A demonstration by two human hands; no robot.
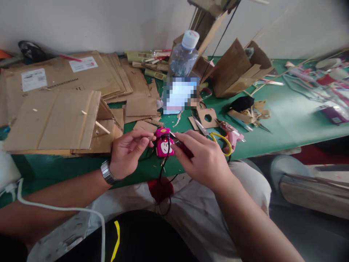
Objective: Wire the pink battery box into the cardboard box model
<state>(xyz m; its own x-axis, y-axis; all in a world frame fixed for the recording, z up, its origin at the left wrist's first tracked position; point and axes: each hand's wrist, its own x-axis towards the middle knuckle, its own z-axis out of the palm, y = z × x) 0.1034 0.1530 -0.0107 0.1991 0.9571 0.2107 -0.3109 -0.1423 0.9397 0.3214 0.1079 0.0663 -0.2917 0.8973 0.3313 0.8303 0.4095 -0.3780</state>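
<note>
A small pink device (164, 143) with a white face and a red light sits at the front edge of the green table (286, 120). Black wires (162, 171) run from it down to my lap. My left hand (128, 153), a metal watch on its wrist, pinches a thin wire end just left of the device. My right hand (203, 160) is closed around a thin dark tool whose metal tip points at the top of the device.
Flat cardboard sheets (54, 109) fill the left of the table. A water bottle (183, 58) stands behind the device. Yellow-handled scissors (218, 140) and a pink glue gun (234, 136) lie to the right. A folded cardboard piece (237, 71) stands farther back. A white cable (68, 209) crosses my lap.
</note>
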